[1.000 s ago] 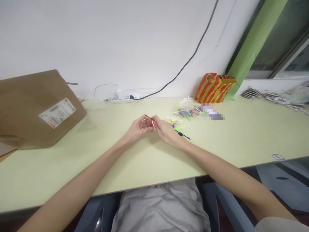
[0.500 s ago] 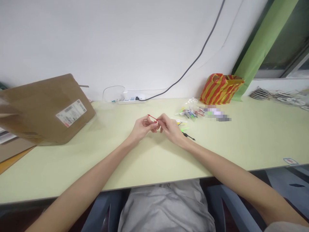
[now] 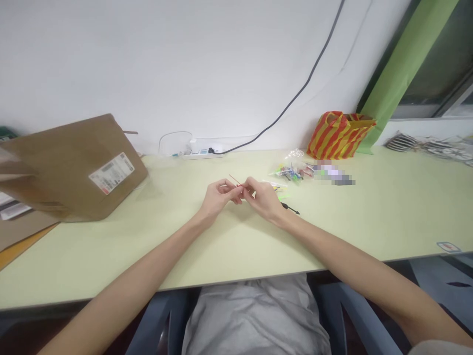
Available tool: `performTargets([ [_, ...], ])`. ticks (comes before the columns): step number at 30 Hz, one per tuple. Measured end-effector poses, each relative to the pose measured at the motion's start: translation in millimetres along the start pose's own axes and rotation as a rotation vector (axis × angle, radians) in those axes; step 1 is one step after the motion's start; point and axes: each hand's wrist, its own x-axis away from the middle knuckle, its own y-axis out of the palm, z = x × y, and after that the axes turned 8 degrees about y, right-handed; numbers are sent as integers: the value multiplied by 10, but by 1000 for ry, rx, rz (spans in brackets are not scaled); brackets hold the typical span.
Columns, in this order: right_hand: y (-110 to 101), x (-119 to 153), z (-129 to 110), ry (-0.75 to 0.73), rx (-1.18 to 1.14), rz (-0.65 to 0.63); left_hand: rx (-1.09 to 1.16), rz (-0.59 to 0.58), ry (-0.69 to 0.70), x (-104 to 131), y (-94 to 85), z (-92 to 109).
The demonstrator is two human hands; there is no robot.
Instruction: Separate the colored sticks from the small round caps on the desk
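Over the middle of the pale green table, my left hand (image 3: 220, 197) and my right hand (image 3: 261, 197) meet at the fingertips. Both pinch a small red plastic piece (image 3: 235, 179), whose thin end sticks up between them; the rest is hidden by the fingers. Close to my right wrist lies a black arrow-tipped piece (image 3: 290, 208). Yellow and green pieces (image 3: 280, 191) are partly hidden behind my right hand. Further back is a clear bag of small coloured pieces (image 3: 291, 171).
A large cardboard box (image 3: 77, 170) stands at the left. A power strip (image 3: 202, 152) lies by the wall, with a black cable running up. At the back right are a red-and-yellow striped bag (image 3: 338, 137) and bundled discs (image 3: 402, 142).
The red piece has turned between my fingers: its arrow-shaped end no longer shows and a thin edge points up. My hands have stayed in nearly the same place.
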Motion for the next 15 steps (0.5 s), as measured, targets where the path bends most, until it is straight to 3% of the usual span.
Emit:
performTargets([
  [8,47,34,10,-94,-68,26,45,60,-25,-8,12,-32],
  [15,54,72,-6,-103,-57,7,9,38,-4,9,32,61],
])
